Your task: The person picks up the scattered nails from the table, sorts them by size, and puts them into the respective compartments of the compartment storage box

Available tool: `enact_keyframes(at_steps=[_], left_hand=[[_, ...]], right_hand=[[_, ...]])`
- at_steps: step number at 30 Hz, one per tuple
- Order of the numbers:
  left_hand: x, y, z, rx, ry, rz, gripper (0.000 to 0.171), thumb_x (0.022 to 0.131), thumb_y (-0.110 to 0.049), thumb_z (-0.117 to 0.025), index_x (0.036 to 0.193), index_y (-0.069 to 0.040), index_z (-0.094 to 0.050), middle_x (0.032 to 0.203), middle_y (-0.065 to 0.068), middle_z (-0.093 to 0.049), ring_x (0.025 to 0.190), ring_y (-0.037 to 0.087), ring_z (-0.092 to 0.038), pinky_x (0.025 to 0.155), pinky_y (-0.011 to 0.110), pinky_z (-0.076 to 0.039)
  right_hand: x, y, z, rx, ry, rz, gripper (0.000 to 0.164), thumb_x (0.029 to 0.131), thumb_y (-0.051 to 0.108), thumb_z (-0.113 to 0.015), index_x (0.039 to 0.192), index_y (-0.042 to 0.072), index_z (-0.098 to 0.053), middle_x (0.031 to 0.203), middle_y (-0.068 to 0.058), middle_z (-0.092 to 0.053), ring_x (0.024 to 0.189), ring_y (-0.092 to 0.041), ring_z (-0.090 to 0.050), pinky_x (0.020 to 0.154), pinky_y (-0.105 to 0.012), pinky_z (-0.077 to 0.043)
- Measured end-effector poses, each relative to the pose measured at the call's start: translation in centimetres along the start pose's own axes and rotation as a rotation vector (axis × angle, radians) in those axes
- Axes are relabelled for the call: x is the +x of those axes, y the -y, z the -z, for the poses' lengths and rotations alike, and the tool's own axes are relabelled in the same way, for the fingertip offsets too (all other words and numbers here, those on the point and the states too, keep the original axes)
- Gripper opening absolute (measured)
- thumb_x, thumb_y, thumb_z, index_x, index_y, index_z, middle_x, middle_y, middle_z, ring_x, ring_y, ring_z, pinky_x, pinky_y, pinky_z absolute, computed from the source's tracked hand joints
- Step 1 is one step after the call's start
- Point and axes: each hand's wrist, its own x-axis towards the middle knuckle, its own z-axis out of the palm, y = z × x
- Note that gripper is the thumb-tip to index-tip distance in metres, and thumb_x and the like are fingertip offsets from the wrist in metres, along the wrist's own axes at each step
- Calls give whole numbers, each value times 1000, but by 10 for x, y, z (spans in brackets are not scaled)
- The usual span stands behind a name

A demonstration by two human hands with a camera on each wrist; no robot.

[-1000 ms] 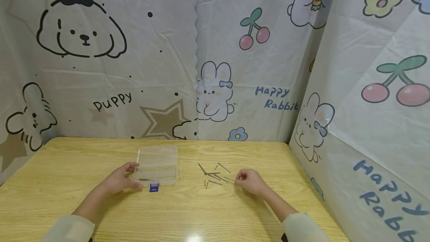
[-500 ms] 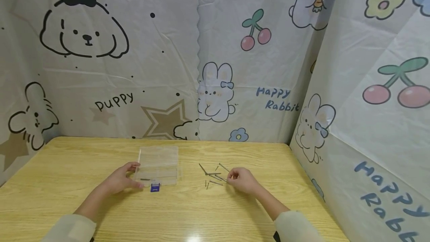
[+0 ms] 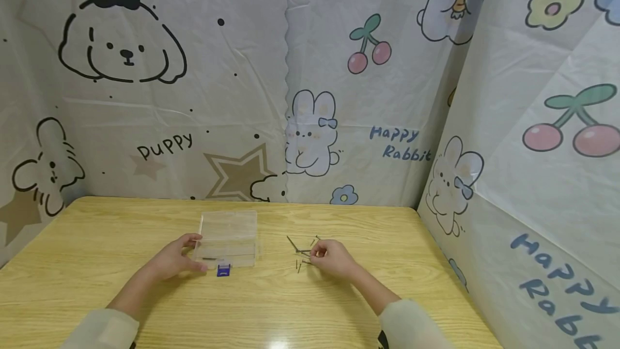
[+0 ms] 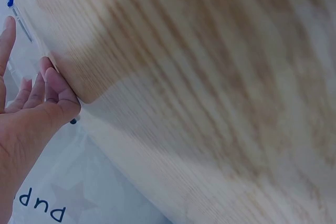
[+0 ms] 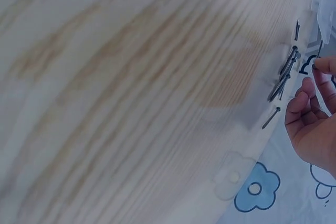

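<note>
A clear plastic box (image 3: 229,226) with a blue latch (image 3: 223,270) at its front lies left of centre. One dark nail (image 3: 209,258) shows in its front part. My left hand (image 3: 169,260) grips the box's left side, fingers at the back and thumb at the front. Right of the box several nails (image 3: 292,243) lie scattered on the table. My right hand (image 3: 334,258) is low over their right part and covers some of them. Thumb and forefinger pinch a nail; in the right wrist view its dark end (image 5: 315,66) shows at the fingertips, the remainder hard to see.
The wood-grain table (image 3: 252,311) carries the box and the nails. A printed cloth (image 3: 232,69) hangs behind the table, and another stretch of it stands along the right side. The table's back edge lies just in front of the cloth.
My right hand has moved left over the loose nails with the pinched nail, and now hides some of them. The left hand and the box stay in place.
</note>
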Motion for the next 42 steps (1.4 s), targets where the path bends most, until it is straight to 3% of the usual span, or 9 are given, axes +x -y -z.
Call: enact_keyframes(at_steps=[11, 20, 35, 42], left_hand=[[0, 2, 0, 1, -2, -1, 91, 74, -33, -79, 139, 6, -29, 136, 36, -35, 126, 56, -31, 98, 63, -36], [-1, 0, 0, 8, -6, -1, 90, 74, -32, -79, 139, 6, -29, 136, 37, -35, 124, 55, -35, 96, 61, -38], [-1, -2, 1, -8, -10, 4, 89, 74, -29, -79, 139, 6, -29, 136, 36, -35, 126, 55, -32, 98, 62, -36], [-2, -2, 0, 3, -15, 6, 88, 74, -28, -79, 139, 6, -29, 136, 36, -36, 123, 53, -37, 98, 62, -36]], right_hand=[[11, 21, -13, 28, 46, 38, 6, 86, 14, -61, 86, 11, -66, 79, 2, -56, 74, -10, -46, 64, -23, -40], [20, 40, -21, 62, 67, 51, 7, 85, 13, -60, 83, 11, -67, 73, 4, -52, 63, -7, -42, 52, -18, -35], [35, 72, -42, 31, 120, 114, 5, 86, 16, -61, 85, 16, -66, 72, 8, -51, 62, -5, -42, 54, -18, -36], [43, 86, -54, 11, 114, 143, 4, 85, 16, -63, 83, 13, -66, 67, 8, -49, 57, -3, -39, 55, -17, -35]])
